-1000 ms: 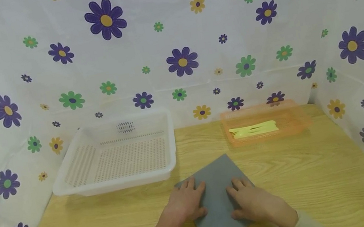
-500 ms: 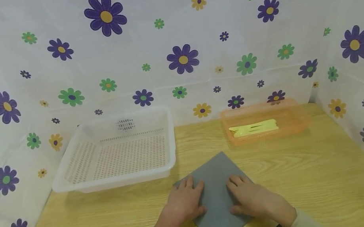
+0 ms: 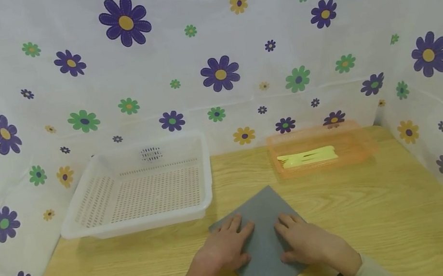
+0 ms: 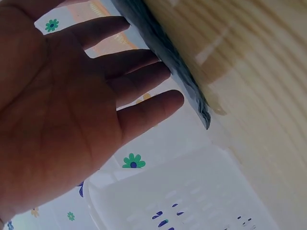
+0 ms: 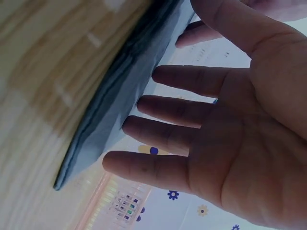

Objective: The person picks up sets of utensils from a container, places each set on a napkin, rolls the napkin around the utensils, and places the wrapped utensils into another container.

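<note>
A flat grey rectangle (image 3: 265,267), lying slantwise on the table, looks like a folded cloth. Its layered edge (image 5: 91,124) shows in the right wrist view, but I cannot tell the material for certain. My left hand (image 3: 225,247) rests on its left side with the fingers spread, and those straight fingertips touch its surface in the left wrist view. On the right side lies my right hand (image 3: 307,243), fingertips touching the top and thumb toward the middle. Neither hand grips anything.
A white perforated basket (image 3: 139,222) stands at the back left of the wooden table (image 3: 393,216). At the back right, a shallow orange basket (image 3: 354,140) holds yellow plastic cutlery (image 3: 308,157). A flower-printed sheet (image 3: 173,58) encloses the back and sides.
My left hand has shifted slightly inward over the grey cloth, its fingers a little more spread. The right hand and the cloth stay nearly where they were.
</note>
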Tool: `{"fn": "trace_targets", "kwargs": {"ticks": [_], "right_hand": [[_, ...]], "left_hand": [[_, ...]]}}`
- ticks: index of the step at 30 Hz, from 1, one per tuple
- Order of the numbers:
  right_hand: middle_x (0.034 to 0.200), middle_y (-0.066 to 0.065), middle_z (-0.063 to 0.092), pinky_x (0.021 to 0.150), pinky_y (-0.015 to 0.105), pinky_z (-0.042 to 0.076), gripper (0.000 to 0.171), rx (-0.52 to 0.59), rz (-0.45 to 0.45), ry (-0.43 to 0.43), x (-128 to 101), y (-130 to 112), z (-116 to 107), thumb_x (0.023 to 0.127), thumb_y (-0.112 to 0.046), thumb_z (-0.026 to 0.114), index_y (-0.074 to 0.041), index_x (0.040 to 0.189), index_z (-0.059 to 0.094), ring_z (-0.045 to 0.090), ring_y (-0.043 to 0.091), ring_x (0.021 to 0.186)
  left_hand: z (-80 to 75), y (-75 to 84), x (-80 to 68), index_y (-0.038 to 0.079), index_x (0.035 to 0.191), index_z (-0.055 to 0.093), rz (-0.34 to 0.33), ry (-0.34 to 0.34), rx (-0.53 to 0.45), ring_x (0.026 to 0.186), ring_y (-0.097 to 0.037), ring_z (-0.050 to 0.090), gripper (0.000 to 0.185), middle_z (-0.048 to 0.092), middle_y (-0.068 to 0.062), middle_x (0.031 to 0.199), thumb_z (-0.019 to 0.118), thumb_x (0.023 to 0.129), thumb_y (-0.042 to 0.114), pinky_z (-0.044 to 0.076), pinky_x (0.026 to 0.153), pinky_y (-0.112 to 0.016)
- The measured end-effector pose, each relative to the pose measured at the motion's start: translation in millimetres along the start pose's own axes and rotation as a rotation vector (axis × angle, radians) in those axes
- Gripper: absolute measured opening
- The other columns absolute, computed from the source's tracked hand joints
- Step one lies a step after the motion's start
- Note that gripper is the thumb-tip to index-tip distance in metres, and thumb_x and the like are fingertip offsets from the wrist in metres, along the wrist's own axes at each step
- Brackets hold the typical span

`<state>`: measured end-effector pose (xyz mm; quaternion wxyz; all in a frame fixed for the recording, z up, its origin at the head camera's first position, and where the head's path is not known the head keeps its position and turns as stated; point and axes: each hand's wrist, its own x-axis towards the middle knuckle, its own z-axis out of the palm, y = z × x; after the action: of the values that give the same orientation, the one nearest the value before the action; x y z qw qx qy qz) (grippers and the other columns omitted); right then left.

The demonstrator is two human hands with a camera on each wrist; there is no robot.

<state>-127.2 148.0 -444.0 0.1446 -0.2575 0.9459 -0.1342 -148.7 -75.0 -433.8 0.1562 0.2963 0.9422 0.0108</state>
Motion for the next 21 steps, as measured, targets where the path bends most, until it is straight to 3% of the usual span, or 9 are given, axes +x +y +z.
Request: {"fn": "trace_targets", "kwargs": {"ticks": [21], "right_hand": [[0.124, 0.021, 0.051, 0.093, 0.047, 0.050, 0.065, -0.049, -0.005, 0.009, -5.1, -5.3, 0.9, 0.083, -0.034, 0.080, 0.006, 0.127, 0.055, 0.053, 0.037, 0.117]], "left_hand": [[1.9, -5.0, 2.0, 0.015, 0.150, 0.044, 0.021, -0.010, -0.050, 0.143, -0.038, 0.035, 0.071, 0.034, -0.019, 0.156, 0.073, 0.089, 0.039, 0.038, 0.108, -0.055]]}}
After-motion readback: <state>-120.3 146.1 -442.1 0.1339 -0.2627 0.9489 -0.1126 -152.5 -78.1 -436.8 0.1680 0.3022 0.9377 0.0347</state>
